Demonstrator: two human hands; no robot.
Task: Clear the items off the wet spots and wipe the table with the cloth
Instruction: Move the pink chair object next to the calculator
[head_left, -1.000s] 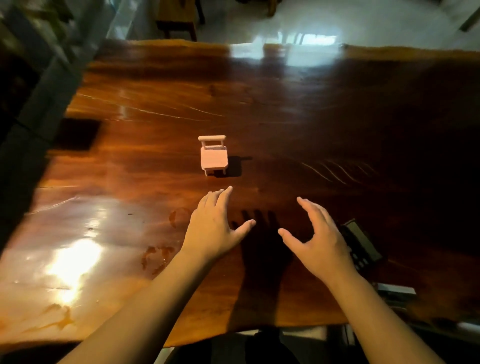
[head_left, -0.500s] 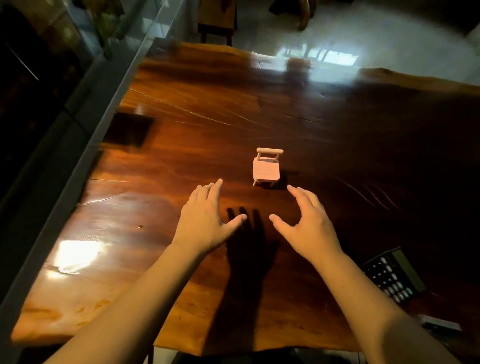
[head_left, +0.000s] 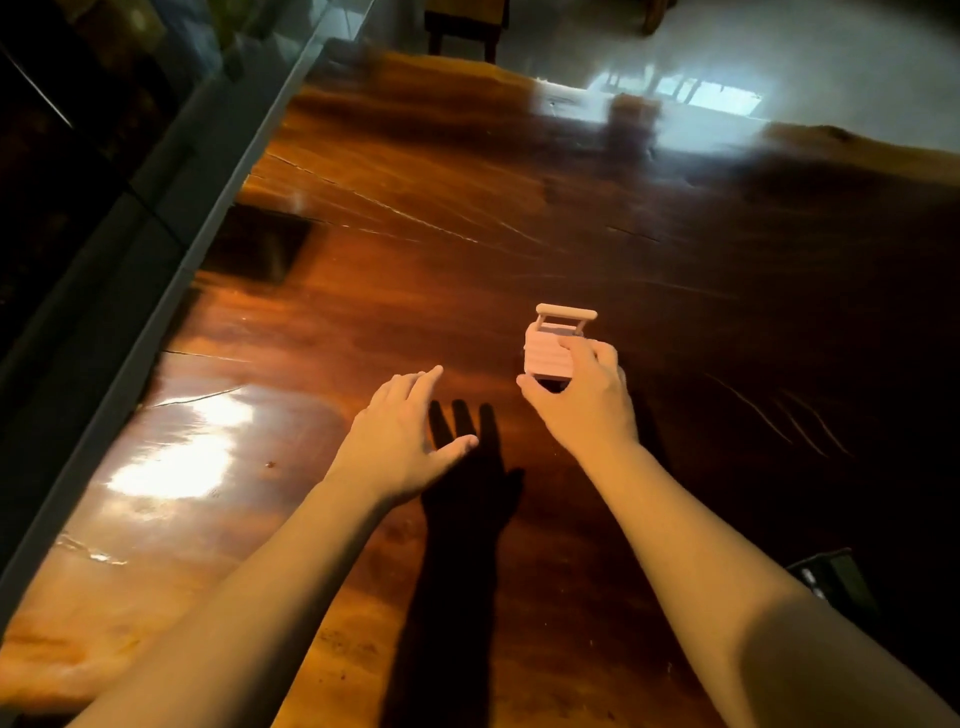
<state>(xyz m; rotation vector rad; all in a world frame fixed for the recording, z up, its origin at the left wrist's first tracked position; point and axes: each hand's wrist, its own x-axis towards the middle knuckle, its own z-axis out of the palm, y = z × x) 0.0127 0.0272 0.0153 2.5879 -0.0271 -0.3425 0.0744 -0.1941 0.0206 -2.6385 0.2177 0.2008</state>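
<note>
A small pink toy chair (head_left: 550, 349) stands upright near the middle of the glossy dark wooden table (head_left: 395, 291). My right hand (head_left: 584, 402) is on it, thumb at the front edge of the seat and fingers curled over its right side. My left hand (head_left: 402, 436) hovers flat just above the table, left of the chair, fingers spread and holding nothing. No cloth is in view. A shiny patch (head_left: 176, 457) glares on the table's left part; whether it is wet I cannot tell.
A dark calculator (head_left: 831, 579) lies at the table's right front edge, partly cut off. A grey ledge (head_left: 156, 270) runs along the table's left side. A wooden stool (head_left: 462, 23) stands on the tiled floor beyond the far edge.
My right hand has reached forward and closed around the toy chair. My left hand stayed low and open. The view swung left, pushing the calculator toward the right edge.
</note>
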